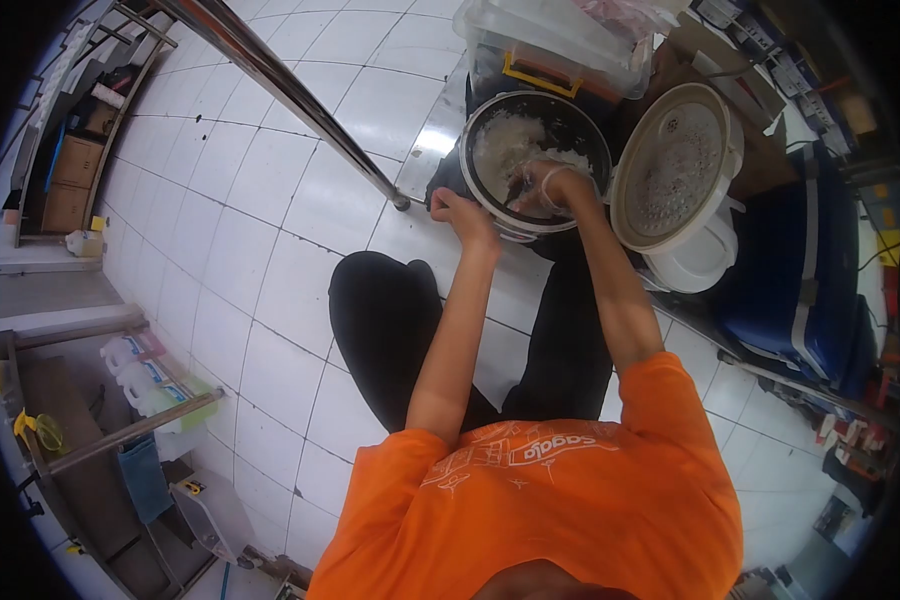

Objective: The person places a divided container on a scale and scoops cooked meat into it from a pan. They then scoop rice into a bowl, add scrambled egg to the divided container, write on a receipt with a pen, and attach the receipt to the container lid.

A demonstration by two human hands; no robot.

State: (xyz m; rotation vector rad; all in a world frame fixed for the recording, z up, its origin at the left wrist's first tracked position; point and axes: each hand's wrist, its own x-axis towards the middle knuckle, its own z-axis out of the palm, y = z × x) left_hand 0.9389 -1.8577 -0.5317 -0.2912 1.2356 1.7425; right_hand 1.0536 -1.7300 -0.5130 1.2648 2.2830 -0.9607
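A rice cooker (472, 185) stands with its lid (674, 165) swung up to the right, its inner side beaded with droplets. White cooked rice (505, 140) lies in the dark inner pot. My right hand (548, 188) reaches down into the pot at the rice, fingers bent together; a clear plastic covering shows around the wrist. What those fingers hold is hidden. Beside the cooker's front left rim, my left hand (457, 213) has its fingers curled in. Something dark lies just behind it, and I cannot make out whether the hand grips it.
A clear plastic box (560, 45) with a yellow-handled dark container stands behind the cooker. At right is a large blue case (790, 260). A metal pole (300, 100) slants down to the tiled floor (260, 210). Shelves with jugs (150, 385) line the left.
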